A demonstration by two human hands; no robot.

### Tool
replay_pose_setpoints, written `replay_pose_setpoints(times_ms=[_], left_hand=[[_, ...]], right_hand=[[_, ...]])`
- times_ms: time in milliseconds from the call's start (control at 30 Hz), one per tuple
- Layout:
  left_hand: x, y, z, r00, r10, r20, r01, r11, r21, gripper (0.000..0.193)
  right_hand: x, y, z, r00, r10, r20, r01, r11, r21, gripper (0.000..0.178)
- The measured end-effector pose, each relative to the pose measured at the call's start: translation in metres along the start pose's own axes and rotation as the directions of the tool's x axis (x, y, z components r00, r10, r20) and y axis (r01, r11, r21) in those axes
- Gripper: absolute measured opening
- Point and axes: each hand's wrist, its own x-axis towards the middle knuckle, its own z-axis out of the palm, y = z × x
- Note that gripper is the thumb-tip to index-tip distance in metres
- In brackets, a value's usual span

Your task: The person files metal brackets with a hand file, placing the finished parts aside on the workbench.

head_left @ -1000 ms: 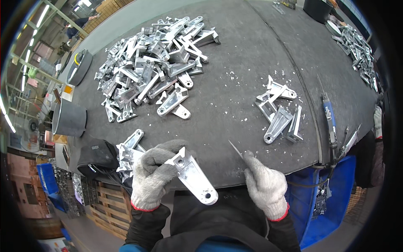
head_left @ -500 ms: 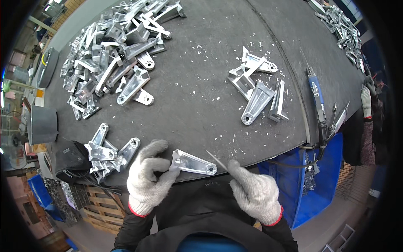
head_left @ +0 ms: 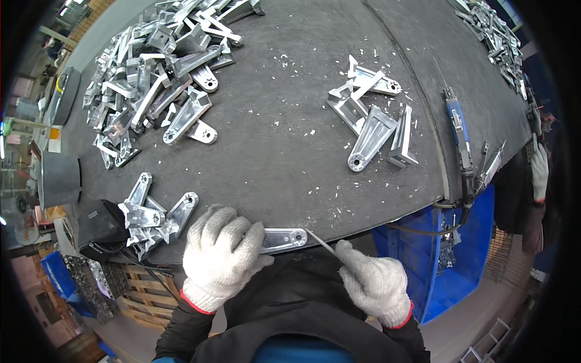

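Observation:
My left hand [head_left: 219, 259], in a white knit glove with a red cuff, is closed over the wide end of a silver metal bracket [head_left: 279, 240] at the table's near edge. The bracket's narrow, rounded end with a hole sticks out to the right from under my fingers. In my right hand [head_left: 378, 285], gloved alike, is a thin, pointed file-like tool [head_left: 322, 243]. Its tip is at the bracket's rounded end; whether it touches I cannot tell. Left of my left hand lies a small group of similar brackets [head_left: 181, 210], beside a black cloth-like item [head_left: 103, 227].
A big heap of brackets [head_left: 175, 66] covers the far left of the dark table [head_left: 266, 157]. Several more brackets [head_left: 372, 140] lie right of centre among metal chips. A blue-handled tool [head_left: 458, 127] with a cable lies farther right, above a blue bin [head_left: 423, 278]. Another person's gloved hand [head_left: 539, 172] shows at the right.
My left hand has closed over the bracket's wide end, where its fingers were apart before. The tool's tip has moved down to the bracket's rounded end.

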Motion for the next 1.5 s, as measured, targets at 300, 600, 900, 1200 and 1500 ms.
replay_pose_setpoints(times_ms=[300,600,900,1200,1500], left_hand=[[0.026,-0.006,-0.007,0.994,-0.107,-0.036,0.109,0.993,0.048,0.028],[0.042,-0.024,-0.015,0.935,-0.251,0.250,0.292,0.945,-0.146,0.023],[0.030,-0.005,-0.002,0.980,-0.169,0.109,0.166,0.986,0.029,0.027],[0.030,-0.010,-0.005,0.976,-0.181,0.117,0.186,0.982,-0.032,0.026],[0.023,-0.003,0.004,0.961,-0.267,0.066,0.268,0.963,-0.014,0.019]], right_hand=[[0.003,-0.001,0.007,0.974,-0.087,-0.208,0.108,0.990,0.093,0.047],[0.042,-0.015,0.028,0.939,-0.155,-0.307,0.130,0.986,-0.100,0.046],[0.069,-0.013,0.013,0.935,-0.221,-0.278,0.176,0.968,-0.180,0.032],[0.080,-0.034,0.009,0.987,-0.049,-0.152,0.032,0.993,-0.111,0.033],[0.085,-0.020,-0.011,0.983,-0.146,-0.110,0.156,0.983,0.094,0.033]])
